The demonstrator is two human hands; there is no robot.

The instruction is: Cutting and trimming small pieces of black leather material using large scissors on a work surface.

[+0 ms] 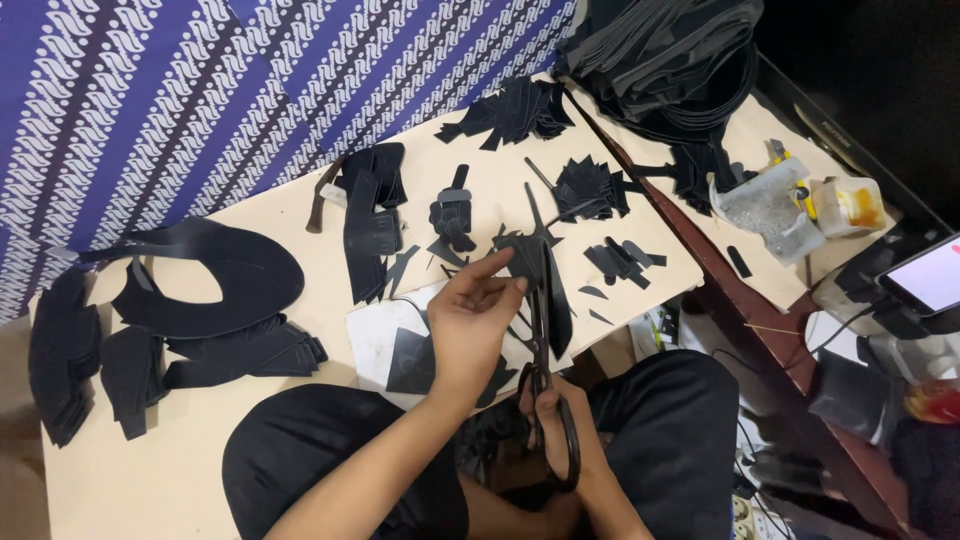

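My left hand (pixel 472 322) pinches a small black leather piece (pixel 522 258) between thumb and fingers, above a white cutting sheet (pixel 375 335). My right hand (pixel 560 425) grips the handles of large black scissors (pixel 540 300). The blades point away from me and run up through the black piece, with the tip near the middle of the low table. I sit cross-legged in black trousers, knees under the table's near edge.
Black cut pieces lie in piles across the beige table (pixel 200 440): curved shapes (pixel 215 275) at left, strips (pixel 372 215) in the middle, scraps (pixel 515 110) at the back. A stack of black sheets (pixel 665 55), a glue tub (pixel 850 205) and a phone (pixel 925 280) sit at right.
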